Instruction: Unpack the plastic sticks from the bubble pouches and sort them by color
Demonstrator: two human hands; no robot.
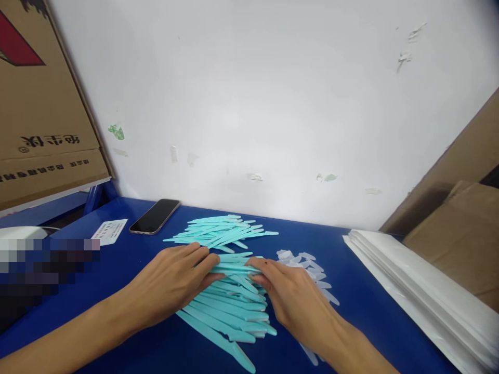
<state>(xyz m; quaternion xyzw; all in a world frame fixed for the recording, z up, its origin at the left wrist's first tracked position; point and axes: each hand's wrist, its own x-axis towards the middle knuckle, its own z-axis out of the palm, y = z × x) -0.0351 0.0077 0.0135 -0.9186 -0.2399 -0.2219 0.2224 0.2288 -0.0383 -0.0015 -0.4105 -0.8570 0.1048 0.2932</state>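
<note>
Slim turquoise eyebrow razors [230, 318] lie fanned in a pile on the blue table. Over the top of that pile, my left hand [177, 275] is closed, pinching the left ends of a few razors between thumb and fingers. My right hand [290, 291] pinches the right ends of razors there; exactly how many are held is hidden. Just beyond my hands lies a second heap of turquoise razors [222, 229]. Translucent whitish caps [312, 269] are scattered beside and partly behind my right hand.
A dark-screened phone [155, 216] and a white printed card [111, 231] lie at the left of the table [148, 353]. White flat packages [421, 296] are stacked at the right. Cardboard boxes [42, 104] flank both sides, and a white wall [249, 104] rises behind.
</note>
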